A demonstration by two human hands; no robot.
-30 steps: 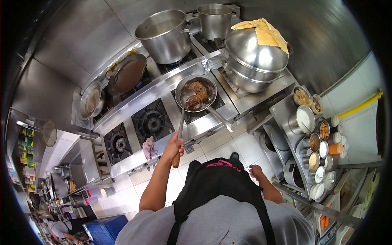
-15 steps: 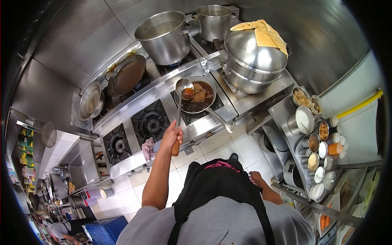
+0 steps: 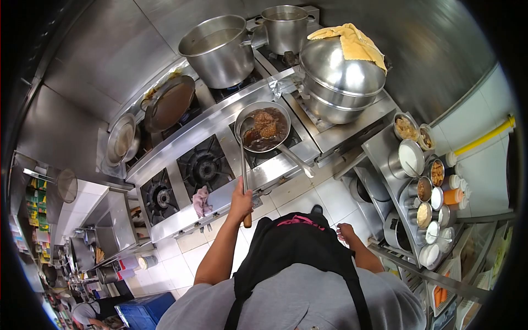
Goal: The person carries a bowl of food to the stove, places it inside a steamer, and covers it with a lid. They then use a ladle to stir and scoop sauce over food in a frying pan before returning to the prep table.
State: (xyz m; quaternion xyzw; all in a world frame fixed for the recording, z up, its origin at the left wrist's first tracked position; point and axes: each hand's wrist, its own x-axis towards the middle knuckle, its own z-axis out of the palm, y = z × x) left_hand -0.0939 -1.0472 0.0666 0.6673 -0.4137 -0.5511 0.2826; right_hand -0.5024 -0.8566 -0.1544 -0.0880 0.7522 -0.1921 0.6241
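Steel ladle (image 3: 244,144) | left hand (image 3: 240,201) grips (bowl at pan (image 3: 264,127) rim)

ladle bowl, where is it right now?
In the head view the ladle has its bowl at the left rim of the pan of brown food, centre of the stove; the left hand grips its handle.
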